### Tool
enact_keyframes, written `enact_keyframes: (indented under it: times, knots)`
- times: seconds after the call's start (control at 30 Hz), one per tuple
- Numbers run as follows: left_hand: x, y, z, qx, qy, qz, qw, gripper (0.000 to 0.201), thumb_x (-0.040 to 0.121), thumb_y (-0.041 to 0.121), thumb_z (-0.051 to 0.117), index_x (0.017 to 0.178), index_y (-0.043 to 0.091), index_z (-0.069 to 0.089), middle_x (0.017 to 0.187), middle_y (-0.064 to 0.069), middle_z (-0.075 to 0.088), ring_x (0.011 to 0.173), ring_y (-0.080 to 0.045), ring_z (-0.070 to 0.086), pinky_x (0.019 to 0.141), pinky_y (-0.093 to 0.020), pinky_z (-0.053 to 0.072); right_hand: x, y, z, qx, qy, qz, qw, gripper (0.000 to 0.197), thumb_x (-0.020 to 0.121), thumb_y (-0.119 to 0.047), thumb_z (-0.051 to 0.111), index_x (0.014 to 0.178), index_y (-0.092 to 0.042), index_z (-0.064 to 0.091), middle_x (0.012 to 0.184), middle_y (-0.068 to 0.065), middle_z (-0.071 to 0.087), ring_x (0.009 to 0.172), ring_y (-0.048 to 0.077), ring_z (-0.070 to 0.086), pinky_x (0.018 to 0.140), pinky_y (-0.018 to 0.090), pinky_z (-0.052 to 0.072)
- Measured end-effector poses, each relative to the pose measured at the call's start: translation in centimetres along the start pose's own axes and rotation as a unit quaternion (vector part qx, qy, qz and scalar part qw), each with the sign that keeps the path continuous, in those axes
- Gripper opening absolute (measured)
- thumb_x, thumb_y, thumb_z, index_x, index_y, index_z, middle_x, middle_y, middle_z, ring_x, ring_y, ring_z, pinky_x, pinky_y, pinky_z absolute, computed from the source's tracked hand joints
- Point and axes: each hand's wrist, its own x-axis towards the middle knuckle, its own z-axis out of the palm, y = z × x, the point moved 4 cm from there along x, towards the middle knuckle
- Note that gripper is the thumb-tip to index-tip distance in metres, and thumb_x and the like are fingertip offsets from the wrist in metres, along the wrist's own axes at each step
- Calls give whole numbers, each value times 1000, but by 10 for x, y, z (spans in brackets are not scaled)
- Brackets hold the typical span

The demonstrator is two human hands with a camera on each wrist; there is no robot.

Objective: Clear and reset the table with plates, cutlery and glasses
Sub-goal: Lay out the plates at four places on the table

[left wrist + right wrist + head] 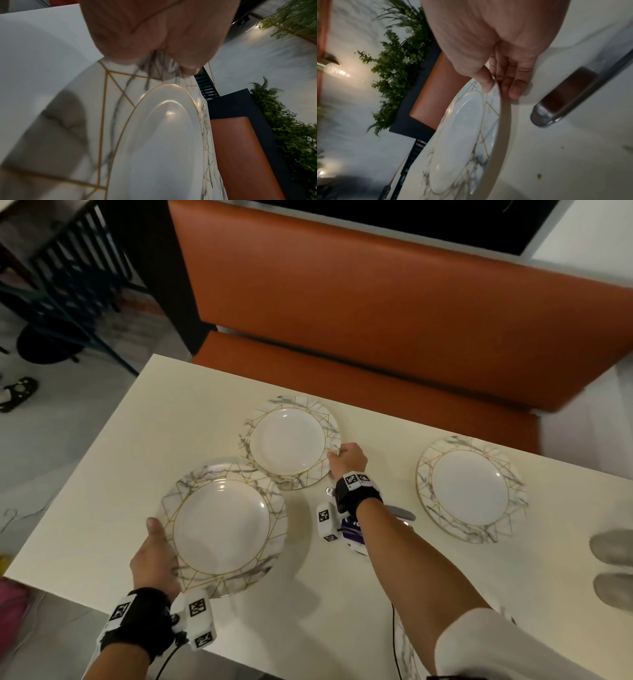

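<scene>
On a cream rectangular table (212,412), the left hand (154,559) grips the near-left rim of a round white marble-patterned plate with gold lines (222,529), thumb on top. Just beyond that plate, the right hand (347,458) pinches the rim of a second matching plate (291,443). A third matching plate (469,487) lies well right.
</scene>
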Motion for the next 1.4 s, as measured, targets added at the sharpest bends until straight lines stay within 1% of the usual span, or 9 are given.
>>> enact_keyframes:
  times: [0.17, 0.33, 0.6, 0.77, 0.93, 1.1, 1.2, 1.27, 1.4]
  knots:
    - [0, 2, 2, -11, -6, -3, 1000, 75, 96, 71, 49, 141, 11, 56, 125, -12, 64, 102, -34, 62, 84, -39, 51, 7, 4, 2, 0, 14, -10, 1000, 21, 83, -16, 75, 94, -22, 57, 98, 10, 69, 75, 30, 72, 64, 46, 63]
    - [5, -1, 4, -34, -13, -17, 999, 72, 89, 76, 52, 131, 18, 60, 108, -7, 68, 98, -35, 66, 96, -53, 56, 6, 2, -7, -7, 19, -6, 1000, 19, 89, -12, 71, 103, -15, 59, 96, 11, 69, 57, 30, 72, 49, 35, 60]
    - [0, -4, 7, -27, -24, -6, 999, 58, 93, 75, 49, 119, 25, 59, 101, -6, 66, 88, -31, 65, 88, -41, 55, 12, -1, -15, -5, 12, 5, 1000, 19, 92, -14, 70, 105, -15, 56, 101, 13, 68, 53, 25, 71, 37, 23, 49]
    - [0, -8, 4, -37, -28, -10, 999, 59, 91, 76, 52, 119, 25, 60, 96, 1, 67, 86, -28, 67, 94, -50, 56, 6, -5, -16, 8, 15, 3, 1000, 28, 88, -18, 74, 110, -10, 60, 107, 15, 69, 82, 34, 72, 69, 48, 63]
    - [0, -12, 3, -18, -45, -13, 999, 60, 88, 80, 51, 109, 25, 64, 96, -1, 69, 90, -32, 65, 91, -53, 56, -24, -18, -30, -148, 74, -102, 981, 39, 90, -24, 69, 124, -14, 53, 126, 8, 55, 116, 28, 52, 96, 44, 52]
    - [12, -19, 3, -3, -66, -6, 998, 65, 86, 82, 51, 112, 24, 66, 97, -3, 69, 89, -31, 65, 88, -47, 56, -93, -8, -22, -70, -54, -184, 979, 19, 97, -16, 58, 117, -16, 61, 102, -3, 64, 90, 12, 63, 71, 18, 52]
    - [21, -26, 6, 14, -97, 3, 995, 68, 89, 80, 50, 115, 19, 67, 93, -5, 68, 79, -28, 63, 75, -38, 55, -134, 12, -3, -89, -154, -209, 961, 30, 100, -26, 58, 127, -15, 58, 111, -4, 65, 97, 10, 63, 77, 17, 50]
    - [25, -30, 8, 38, -128, 14, 991, 62, 96, 72, 48, 111, 15, 65, 92, -8, 68, 80, -30, 64, 73, -39, 55, -150, 33, 6, -124, -170, -210, 955, 35, 99, -23, 59, 132, -12, 56, 110, -1, 63, 97, 13, 61, 78, 18, 48]
    - [44, -41, 8, 108, -168, 78, 977, 52, 105, 44, 52, 132, 0, 56, 107, -25, 65, 93, -43, 65, 80, -47, 55, -173, 76, 6, -131, -144, -160, 968, 35, 99, -12, 58, 133, -3, 55, 99, 2, 54, 77, 9, 51, 53, 5, 38]
